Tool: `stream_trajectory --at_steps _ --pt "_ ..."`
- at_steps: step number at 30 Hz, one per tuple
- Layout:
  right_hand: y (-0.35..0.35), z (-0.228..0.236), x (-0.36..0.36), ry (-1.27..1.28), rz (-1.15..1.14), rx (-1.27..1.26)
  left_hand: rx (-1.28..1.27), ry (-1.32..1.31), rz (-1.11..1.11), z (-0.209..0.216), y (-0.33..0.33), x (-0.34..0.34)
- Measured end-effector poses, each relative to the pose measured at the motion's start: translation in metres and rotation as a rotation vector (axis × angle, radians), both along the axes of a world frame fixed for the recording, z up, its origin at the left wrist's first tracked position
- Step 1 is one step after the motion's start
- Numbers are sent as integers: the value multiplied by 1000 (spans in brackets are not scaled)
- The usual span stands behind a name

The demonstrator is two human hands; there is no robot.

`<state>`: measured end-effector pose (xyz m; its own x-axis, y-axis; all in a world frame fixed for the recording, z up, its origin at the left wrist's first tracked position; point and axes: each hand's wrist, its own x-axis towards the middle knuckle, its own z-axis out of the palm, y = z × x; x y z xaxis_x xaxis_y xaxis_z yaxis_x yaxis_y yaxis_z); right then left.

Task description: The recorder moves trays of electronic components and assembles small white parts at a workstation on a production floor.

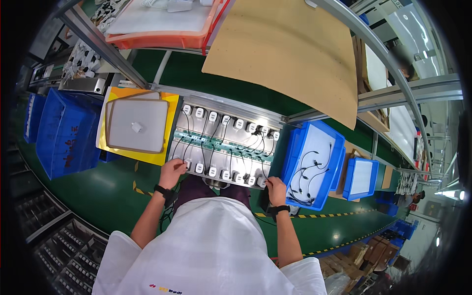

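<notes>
In front of me lies a metal test fixture (196,139) with a green strip along its middle. White charger plugs stand on it in a far row and a near row, with thin black cables (212,158) running to the strip. My left hand (173,172) is closed at the near left corner, fingertips on the end charger (188,164). At the near right corner my right hand (276,191) is closed too, its fingertips against the end charger (261,182). The fingers partly cover both of these chargers. Each wrist wears a black band.
Left of the fixture, a single white charger (137,128) lies on a pale tray (118,110) over a yellow board (172,105). On the right, a blue bin (322,196) holds several short black cables. Large blue bins (69,132) stand far left; a cardboard sheet (285,54) hangs over the back.
</notes>
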<state>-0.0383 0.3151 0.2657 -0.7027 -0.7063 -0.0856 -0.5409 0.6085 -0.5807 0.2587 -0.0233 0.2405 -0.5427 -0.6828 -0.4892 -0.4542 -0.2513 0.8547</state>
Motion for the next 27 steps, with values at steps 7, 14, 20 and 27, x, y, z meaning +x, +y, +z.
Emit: stream_trajectory --at_steps 7,14,20,27 --pt "0 3 8 144 137 124 -522 -93 -29 -6 16 -7" --pt "4 -2 12 185 118 66 -609 -126 -16 2 18 -13" --pt "1 2 17 206 -12 54 -745 -194 -80 1 24 -13" --pt "12 -21 22 -388 -446 -48 -785 -341 -141 4 29 -14"
